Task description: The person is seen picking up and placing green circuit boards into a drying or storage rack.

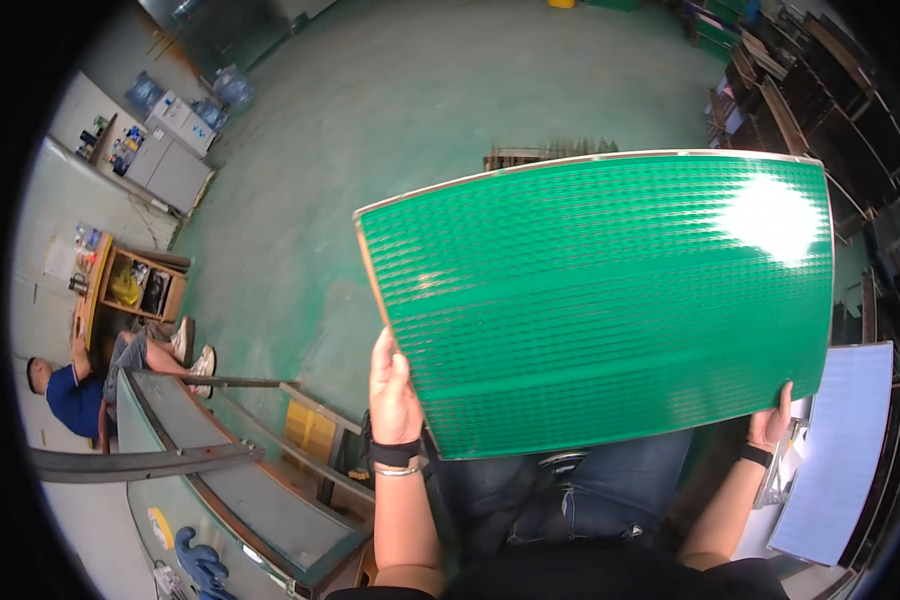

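A large rectangular green panel [610, 310] with a fine grid pattern and a thin light-coloured edging is held up in front of me, tilted. Bright light glares off its upper right part. My left hand [395, 392] grips the panel's left edge near the lower corner, thumb in front. At the lower right edge my right hand [770, 422] holds it, the thumb showing on the front face and the other fingers mostly hidden behind.
Beside my right arm lies a pale bluish-white panel [838, 450]. Dark racks [820, 110] line the right side. A metal-framed bench [270, 510] stands at lower left, with a blue glove [200, 565] beside it. A person [75, 400] sits at a desk farther left. A pallet-like stack [515, 158] shows behind the green panel.
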Demonstrator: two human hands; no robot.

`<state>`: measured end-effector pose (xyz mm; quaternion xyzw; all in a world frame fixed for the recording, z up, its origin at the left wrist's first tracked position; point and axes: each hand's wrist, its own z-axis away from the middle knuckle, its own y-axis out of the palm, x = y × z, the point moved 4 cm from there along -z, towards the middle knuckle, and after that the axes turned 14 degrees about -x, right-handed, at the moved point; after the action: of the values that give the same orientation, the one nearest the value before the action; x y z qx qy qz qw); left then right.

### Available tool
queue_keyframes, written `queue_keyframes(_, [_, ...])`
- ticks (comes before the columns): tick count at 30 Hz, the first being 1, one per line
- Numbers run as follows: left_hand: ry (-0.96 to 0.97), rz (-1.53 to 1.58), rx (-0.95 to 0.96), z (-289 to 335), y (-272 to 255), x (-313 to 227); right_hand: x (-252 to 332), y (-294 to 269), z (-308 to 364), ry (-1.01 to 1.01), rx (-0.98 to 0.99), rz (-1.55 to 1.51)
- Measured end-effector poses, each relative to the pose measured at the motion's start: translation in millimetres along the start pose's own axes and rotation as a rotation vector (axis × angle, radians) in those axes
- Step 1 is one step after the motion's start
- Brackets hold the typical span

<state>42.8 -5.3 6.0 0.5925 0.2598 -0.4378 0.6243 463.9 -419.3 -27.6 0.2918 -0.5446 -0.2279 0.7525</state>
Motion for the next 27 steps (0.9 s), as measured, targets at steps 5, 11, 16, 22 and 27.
queue_keyframes(5, [0.035,-0.020,-0.070,-5.3,-21.4,-3.4,-6.3,25.5,14.7,-0.019,0.096,0.133])
queue_keyframes(11, [-0.090,-0.017,-0.184,-12.3,-36.1,28.9,-16.5,94.8,40.7,0.038,0.178,0.113])
queue_keyframes(16, [-0.414,0.277,-0.190,17.8,22.0,89.3,-91.3,170.6,131.7,0.203,0.456,0.229])
queue_keyframes(22, [-0.804,0.324,0.249,60.8,74.5,153.6,-88.1,229.3,146.7,-0.383,0.092,0.582])
queue_keyframes(27, [-0.514,-0.614,0.355,11.5,26.1,200.0,-106.4,244.6,113.1,-0.398,0.230,0.679])
